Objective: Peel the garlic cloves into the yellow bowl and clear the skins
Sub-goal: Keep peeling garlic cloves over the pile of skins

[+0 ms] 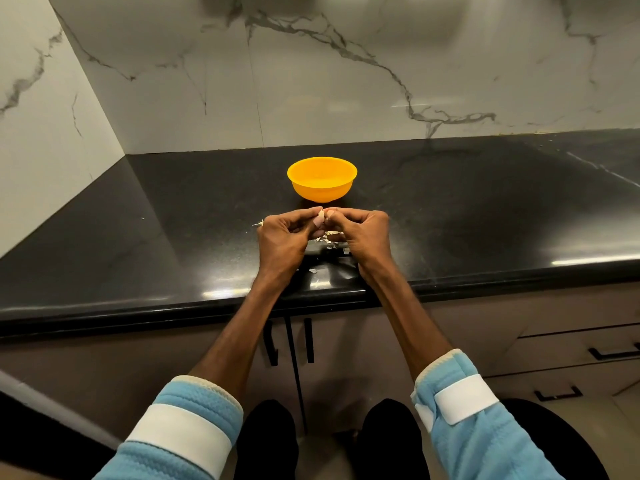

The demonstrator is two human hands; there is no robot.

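A white marble-veined wall backs a glossy black table, with grey cabinet doors below its front edge. Two bare forearms reach out of blue sleeves, each banded with a white strap. The yellow bowl stands upright on the table near the middle, just beyond the hands and apart from them. The left grip and the right grip, both bare hands, meet fingertip to fingertip, fingers curled in, and together pinch a small pale garlic clove held just above the table on the near side of the bowl. Beneath and between the hands, loose garlic skins lie scattered on the table. One stray flake lies nearer the front edge, and another sliver pokes out beside the left grip.
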